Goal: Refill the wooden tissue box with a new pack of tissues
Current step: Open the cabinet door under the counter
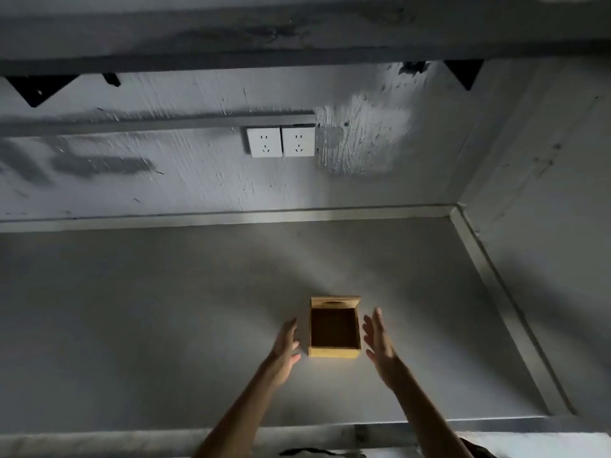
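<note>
A small wooden tissue box (334,352) stands on the grey countertop (165,325), a little right of centre. Its lid (334,302) is tipped back on the far side, and the dark inside looks empty. My left hand (285,350) hovers just left of the box, fingers spread, a short gap from its wall. On the other side, my right hand (380,345) is held flat and upright, also apart from the box. Neither hand holds anything. No pack of tissues is in view.
The countertop ends at a grey wall behind and another wall on the right, with a raised lip (489,276) along both. Two white sockets (281,141) sit on the back wall. A dark shelf (231,34) on black brackets hangs overhead.
</note>
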`<state>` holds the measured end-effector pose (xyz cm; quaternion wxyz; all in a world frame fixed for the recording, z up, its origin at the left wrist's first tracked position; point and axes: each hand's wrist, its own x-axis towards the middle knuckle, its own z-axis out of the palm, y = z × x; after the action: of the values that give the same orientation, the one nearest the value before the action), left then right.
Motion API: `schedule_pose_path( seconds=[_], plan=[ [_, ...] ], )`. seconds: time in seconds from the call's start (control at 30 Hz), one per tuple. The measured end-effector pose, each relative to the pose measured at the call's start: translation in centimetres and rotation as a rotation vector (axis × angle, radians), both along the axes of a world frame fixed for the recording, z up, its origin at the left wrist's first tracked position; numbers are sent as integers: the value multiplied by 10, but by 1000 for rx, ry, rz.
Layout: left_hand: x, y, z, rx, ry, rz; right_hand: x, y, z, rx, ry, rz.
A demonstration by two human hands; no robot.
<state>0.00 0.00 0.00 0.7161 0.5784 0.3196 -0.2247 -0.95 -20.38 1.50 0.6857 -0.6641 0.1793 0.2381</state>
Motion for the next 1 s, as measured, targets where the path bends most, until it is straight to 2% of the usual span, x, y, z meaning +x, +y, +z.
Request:
schedule_pose_path(
  seconds=[0.1, 0.27, 0.43, 0.53, 0.6, 0.77, 0.83, 0.87, 0.93, 1.0],
  plan=[
    [8, -14, 8, -50, 87, -52, 6, 7, -1, 52, 88, -33],
    [2, -25, 30, -45, 69, -150, 5, 3, -4, 56, 69, -10],
    [-18, -25, 28, -54, 75, -121, -1, -6, -29, 17, 93, 18],
    [-24, -25, 22, -35, 73, -105, -8, -15, -78, -64, 32, 69],
    [-28, -30, 20, -20, 53, -79, -10, -21, -119, 20, 37, 115],
    [-33, -40, 20, 24, 3, 4, -27, -7, -27, -29, 61, 55],
    [-38, -32, 2, 130, 2, 32, -32, -15, -31, -131, 25, 73],
    [-44, -28, -9, 258, 21, -16, -40, -20, -34, -230, -13, 95],
    [-61, -18, -33, 587, 22, -192, -60, -34, -58, -404, -129, 189],
    [-80, -10, -52, 795, 16, -410, -77, -45, -89, -557, -259, 419]
  ],
)
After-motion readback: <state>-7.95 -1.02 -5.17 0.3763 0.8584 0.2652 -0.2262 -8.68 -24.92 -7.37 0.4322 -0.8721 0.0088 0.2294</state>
